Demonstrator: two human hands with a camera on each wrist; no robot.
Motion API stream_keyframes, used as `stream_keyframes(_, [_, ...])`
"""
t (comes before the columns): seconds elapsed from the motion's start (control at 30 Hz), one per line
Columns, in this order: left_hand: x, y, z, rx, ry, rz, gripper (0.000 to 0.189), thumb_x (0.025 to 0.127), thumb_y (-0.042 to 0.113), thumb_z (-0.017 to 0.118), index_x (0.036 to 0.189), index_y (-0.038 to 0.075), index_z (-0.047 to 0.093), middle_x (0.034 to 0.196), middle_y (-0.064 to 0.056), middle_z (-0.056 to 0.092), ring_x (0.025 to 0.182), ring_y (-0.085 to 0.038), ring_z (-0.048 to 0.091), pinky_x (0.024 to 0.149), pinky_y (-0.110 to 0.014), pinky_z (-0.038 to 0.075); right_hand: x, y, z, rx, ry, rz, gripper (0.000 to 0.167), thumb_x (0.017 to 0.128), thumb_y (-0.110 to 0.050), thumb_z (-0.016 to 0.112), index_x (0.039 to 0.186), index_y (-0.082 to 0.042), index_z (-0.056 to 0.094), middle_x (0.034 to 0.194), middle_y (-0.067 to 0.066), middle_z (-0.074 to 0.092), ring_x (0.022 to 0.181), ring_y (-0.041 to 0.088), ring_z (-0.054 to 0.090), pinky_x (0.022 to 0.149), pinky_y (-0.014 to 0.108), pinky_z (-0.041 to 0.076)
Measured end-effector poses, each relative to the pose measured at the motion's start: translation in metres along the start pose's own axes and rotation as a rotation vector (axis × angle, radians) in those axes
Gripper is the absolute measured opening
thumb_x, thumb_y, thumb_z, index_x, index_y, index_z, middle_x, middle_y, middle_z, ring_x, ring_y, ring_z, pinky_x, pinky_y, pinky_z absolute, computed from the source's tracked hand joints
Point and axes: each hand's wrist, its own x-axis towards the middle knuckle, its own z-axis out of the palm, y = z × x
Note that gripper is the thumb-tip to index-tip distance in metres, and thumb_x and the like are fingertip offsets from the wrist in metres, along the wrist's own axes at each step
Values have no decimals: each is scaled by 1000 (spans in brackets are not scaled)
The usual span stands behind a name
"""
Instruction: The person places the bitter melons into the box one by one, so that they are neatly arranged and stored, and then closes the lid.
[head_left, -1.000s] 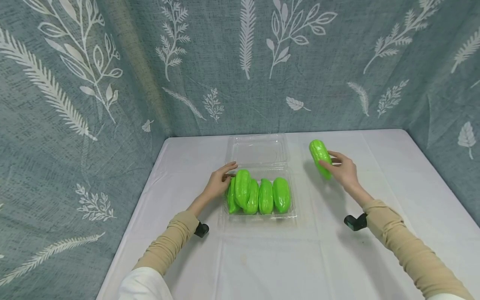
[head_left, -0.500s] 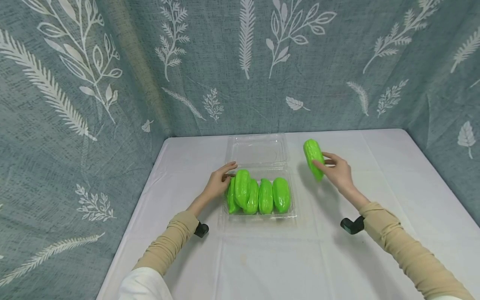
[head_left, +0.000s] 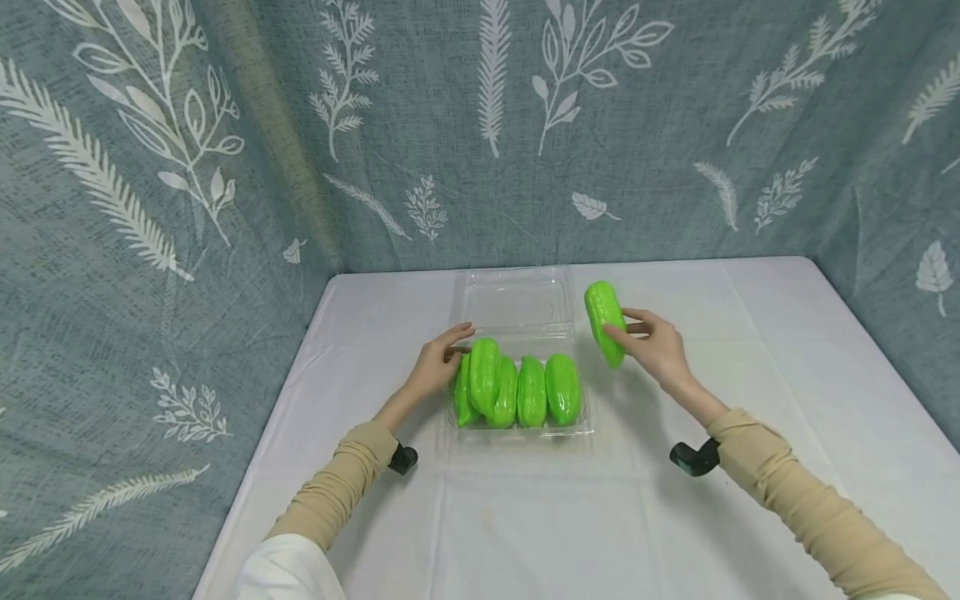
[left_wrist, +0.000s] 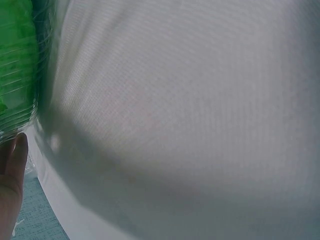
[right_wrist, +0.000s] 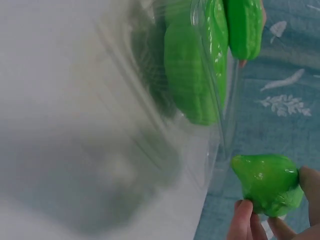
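Note:
A clear plastic clamshell container (head_left: pixel 585 427) holds several glossy, bright green, elongated vegetables (head_left: pixel 532 393) side by side. One more green vegetable (head_left: pixel 485 375) lies raised on top at the left. My left hand (head_left: pixel 433 365) rests at the container's left rim, its index finger stretched along the far edge; a finger (left_wrist: pixel 19 155) meets the container wall in the left wrist view. Thumb and fingers of my right hand (head_left: pixel 662 350) pinch another green vegetable (head_left: pixel 604 323) above the table, right of the container. In the right wrist view the held vegetable (right_wrist: pixel 270 182) appears end-on.
The container's transparent lid (head_left: pixel 513 302) lies folded back behind it, toward the table's far edge. A white cloth (head_left: pixel 540 517) covers the table. Blue-grey curtains (head_left: pixel 450 100) with white leaf patterns stand around its back and sides.
My right hand has moved left with the green vegetable, bringing it closer to the container. The left hand and the vegetables in the container have stayed put.

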Motion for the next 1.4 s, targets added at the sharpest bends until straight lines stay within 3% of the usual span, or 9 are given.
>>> stream_keyframes(0.3, [0,0,0,-1,-1,-2,46,89,-15,42,134,-4,50,147,-21,39,110,-36,62,96,-40,53,-6,-9,11,5,-53,-5,67,89,-44,62,139,-2,45,130,26,55,119,39,54,92,51,52])
stream_keyframes(0.6, [0,1,-1,-1,-1,6,46,89,-15,42,133,-5,50,147,-21,40,109,-37,63,95,-40,53,-10,-14,20,46,-101,10,68,89,-42,62,139,0,44,130,27,53,116,39,56,88,41,57])
stream_keyframes(0.77, [0,1,-1,3,-3,0,46,89,-15,42,133,-5,50,147,-21,40,109,-37,63,96,-41,53,-14,-18,26,67,-124,23,65,90,-40,62,138,1,44,127,28,54,108,37,61,84,36,58])
stream_keyframes(1.4, [-1,3,-1,8,-2,1,46,89,-15,43,133,-4,50,147,-19,40,109,-36,63,95,-40,53,-29,-31,53,117,-222,73,60,91,-36,61,135,1,44,121,27,55,82,24,67,84,42,58])
